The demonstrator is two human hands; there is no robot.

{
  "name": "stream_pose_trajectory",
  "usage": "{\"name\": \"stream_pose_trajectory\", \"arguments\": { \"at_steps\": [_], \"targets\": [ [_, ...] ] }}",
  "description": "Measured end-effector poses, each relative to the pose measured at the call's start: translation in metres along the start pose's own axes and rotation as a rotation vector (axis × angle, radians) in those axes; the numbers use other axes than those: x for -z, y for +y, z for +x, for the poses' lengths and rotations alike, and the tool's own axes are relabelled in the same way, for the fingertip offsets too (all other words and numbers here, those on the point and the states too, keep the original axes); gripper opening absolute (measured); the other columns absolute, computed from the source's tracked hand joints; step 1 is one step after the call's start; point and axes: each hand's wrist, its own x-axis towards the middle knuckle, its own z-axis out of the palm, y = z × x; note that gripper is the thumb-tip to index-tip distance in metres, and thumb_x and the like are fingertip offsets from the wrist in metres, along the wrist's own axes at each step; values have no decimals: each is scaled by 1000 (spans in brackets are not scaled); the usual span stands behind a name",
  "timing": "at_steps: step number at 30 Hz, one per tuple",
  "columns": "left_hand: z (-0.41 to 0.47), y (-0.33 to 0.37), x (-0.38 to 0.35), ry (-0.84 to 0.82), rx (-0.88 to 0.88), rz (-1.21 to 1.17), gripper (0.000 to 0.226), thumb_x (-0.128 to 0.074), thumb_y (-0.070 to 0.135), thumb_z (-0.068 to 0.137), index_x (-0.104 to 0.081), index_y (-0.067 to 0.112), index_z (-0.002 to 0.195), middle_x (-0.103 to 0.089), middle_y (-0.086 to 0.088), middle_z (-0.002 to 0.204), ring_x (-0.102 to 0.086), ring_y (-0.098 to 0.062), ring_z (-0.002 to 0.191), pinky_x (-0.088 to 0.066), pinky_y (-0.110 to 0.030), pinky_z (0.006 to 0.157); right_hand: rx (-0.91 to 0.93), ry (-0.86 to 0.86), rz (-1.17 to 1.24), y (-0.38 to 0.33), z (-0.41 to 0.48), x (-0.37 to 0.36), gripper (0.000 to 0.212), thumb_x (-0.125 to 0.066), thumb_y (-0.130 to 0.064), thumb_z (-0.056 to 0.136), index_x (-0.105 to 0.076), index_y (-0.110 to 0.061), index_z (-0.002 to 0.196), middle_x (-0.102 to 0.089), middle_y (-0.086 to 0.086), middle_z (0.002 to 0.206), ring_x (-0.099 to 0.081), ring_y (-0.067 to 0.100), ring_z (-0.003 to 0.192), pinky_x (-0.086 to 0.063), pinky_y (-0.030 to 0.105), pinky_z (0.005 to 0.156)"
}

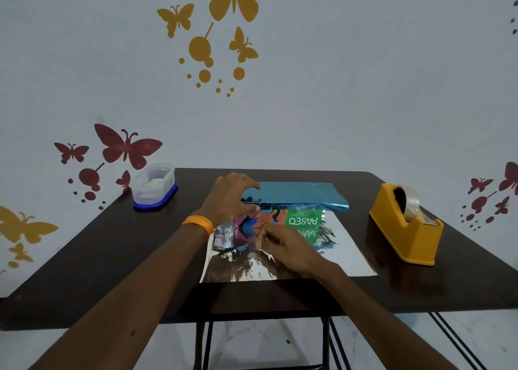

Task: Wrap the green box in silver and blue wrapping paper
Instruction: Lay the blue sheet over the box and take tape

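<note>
paper (pixel 294 194) over green box (pixel 304 220), left hand (pixel 228 198) round end

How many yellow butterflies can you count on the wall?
5. Three above the table: top butterfly, cut by the frame edge; left butterfly; right butterfly below it. Two at far left: big butterfly above little butterfly. More may lie outside the frame.
</note>
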Motion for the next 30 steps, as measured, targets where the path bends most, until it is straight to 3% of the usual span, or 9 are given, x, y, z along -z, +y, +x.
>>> {"name": "stream_pose_trajectory", "arguments": {
  "at_steps": [7, 12, 16, 18, 20, 24, 30],
  "targets": [
    [1, 6, 1, -28, -9, -12, 47, -73, 50, 81, -62, 29, 122, -58, 4, 126, -45, -18, 121, -29, -43, 100, -27, 6, 128, 1, -8, 8, 13, -62, -22, 96, -61, -22, 83, -67, -3, 86, -63, 18, 81, -52, 43, 78],
    [-5, 3, 4, -23, -12, -85, 41, -76, 48, 78, -66, 29, 113, -59, 6, 120, -46, -15, 115, -34, -42, 99, -52, 24, 99, -1, -7, 9, 23, -66, -20, 96, -58, -30, 76, -63, -20, 77, -58, 0, 73, -47, 26, 72],
    [-15, -5, 10, 6, 25, -209, 34, -81, 37, 77, -70, 28, 107, -60, 6, 108, -50, -14, 103, -44, -39, 91, -49, 20, 97, 2, -6, 11, 20, -66, -17, 94, -60, -28, 79, -65, -13, 82, -63, 5, 81, -53, 33, 78],
    [-20, -9, 13, 21, 50, -220, 28, -82, 31, 77, -73, 27, 102, -61, 5, 105, -52, -14, 101, -46, -38, 89, -41, 20, 84, 1, -5, 12, 14, -65, -15, 94, -63, -22, 82, -67, -10, 85, -64, 5, 82, -53, 30, 78],
    [-25, -11, 16, 28, 55, -225, 26, -83, 25, 77, -75, 23, 101, -64, 2, 104, -55, -16, 99, -50, -39, 86, -31, 46, 54, -2, -1, 9, 9, -65, -16, 93, -65, -16, 85, -71, -4, 87, -67, 12, 83, -54, 36, 79],
    [-31, -11, 16, 35, 34, -263, 30, -82, 12, 76, -76, 16, 106, -66, -4, 102, -61, -19, 96, -55, -40, 82, -83, 239, -7, -12, 10, 0, 11, -65, -23, 92, -67, -17, 83, -73, -2, 81, -69, 14, 75, -58, 40, 72],
    [-33, -14, 16, 57, 33, -294, 25, -80, 23, 80, -76, 20, 105, -67, -1, 102, -60, -18, 96, -53, -40, 83, -134, 376, -75, -20, 27, -8, 10, -66, -28, 88, -66, -25, 78, -70, -6, 73, -67, 11, 71, -59, 44, 71]
  ]
}}
